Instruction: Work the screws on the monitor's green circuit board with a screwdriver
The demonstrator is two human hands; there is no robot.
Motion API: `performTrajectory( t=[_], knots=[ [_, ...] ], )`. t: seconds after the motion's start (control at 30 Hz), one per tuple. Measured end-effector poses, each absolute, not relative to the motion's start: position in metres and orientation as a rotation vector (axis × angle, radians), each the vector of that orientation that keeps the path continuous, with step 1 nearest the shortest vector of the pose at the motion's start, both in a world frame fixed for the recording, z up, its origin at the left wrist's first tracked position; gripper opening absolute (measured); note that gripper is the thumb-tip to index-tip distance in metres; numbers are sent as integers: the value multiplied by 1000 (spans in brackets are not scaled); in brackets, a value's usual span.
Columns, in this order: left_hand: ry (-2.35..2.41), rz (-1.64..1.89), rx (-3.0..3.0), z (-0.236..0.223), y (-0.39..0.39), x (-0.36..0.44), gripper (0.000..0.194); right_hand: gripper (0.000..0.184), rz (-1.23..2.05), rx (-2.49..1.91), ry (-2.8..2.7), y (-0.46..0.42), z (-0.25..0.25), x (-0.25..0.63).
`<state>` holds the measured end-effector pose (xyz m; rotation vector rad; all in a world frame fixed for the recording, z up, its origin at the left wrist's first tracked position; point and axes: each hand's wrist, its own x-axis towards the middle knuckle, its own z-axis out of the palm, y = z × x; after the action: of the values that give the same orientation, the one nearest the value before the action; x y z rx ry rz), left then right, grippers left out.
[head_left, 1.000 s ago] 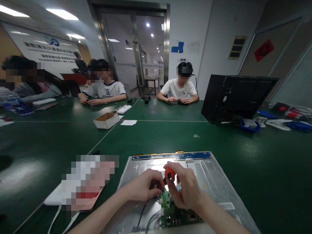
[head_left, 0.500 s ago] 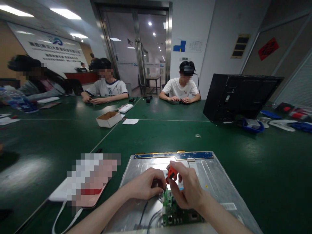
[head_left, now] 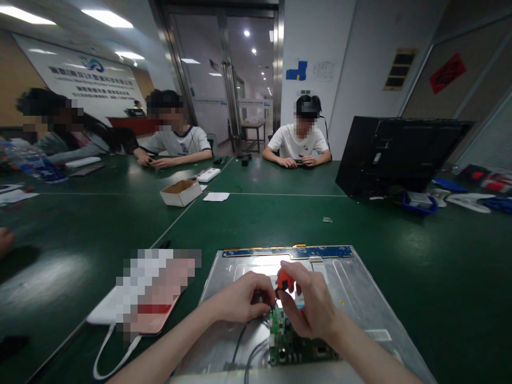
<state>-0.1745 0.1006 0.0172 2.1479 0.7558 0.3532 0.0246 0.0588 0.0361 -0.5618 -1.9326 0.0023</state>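
Note:
My right hand [head_left: 316, 301] grips a screwdriver [head_left: 285, 279] by its orange-red and black handle. The tool slants down toward the upper left corner of a green circuit board [head_left: 296, 341]. At that corner my left hand [head_left: 248, 298] is closed in a pinch beside the screwdriver's lower end; what lies between its fingertips is hidden. The board rests on the silver metal back of a display panel [head_left: 360, 298], which has a blue circuit strip [head_left: 288, 252] along its far edge. Dark cables [head_left: 250, 354] run over the metal left of the board.
A white and pink phone-like item [head_left: 156, 314] with a white strap lies left of the panel. Farther off are a small open cardboard box [head_left: 181, 194], a white paper [head_left: 216, 197] and a large black monitor [head_left: 400, 154]. Several co-workers sit around the green table [head_left: 256, 224].
The whole view has shifted slightly. Both hands stay at the board's corner, and the screwdriver handle has turned a little in my right fingers.

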Motion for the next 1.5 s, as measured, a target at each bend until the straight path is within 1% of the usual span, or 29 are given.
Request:
performTrajectory(
  t=[0.13, 0.4, 0.63, 0.93, 1.2, 1.5],
  knots=[
    [734, 352, 2166, 16, 101, -175, 13, 56, 19, -598, -1929, 58, 34, 24],
    [726, 397, 2164, 18, 101, -175, 10, 46, -28, -558, -1889, 62, 33, 22],
    [705, 366, 2141, 14, 102, -176, 10, 55, 52, -592, -1929, 58, 32, 25],
    [769, 404, 2139, 19, 97, -174, 10, 45, -36, -570, -1892, 62, 33, 23],
    [739, 358, 2154, 19, 99, -172, 17, 55, 32, -579, -1930, 60, 32, 25],
    [770, 399, 2129, 23, 98, -172, 12, 42, 1, -597, -1904, 63, 34, 22]
  ],
)
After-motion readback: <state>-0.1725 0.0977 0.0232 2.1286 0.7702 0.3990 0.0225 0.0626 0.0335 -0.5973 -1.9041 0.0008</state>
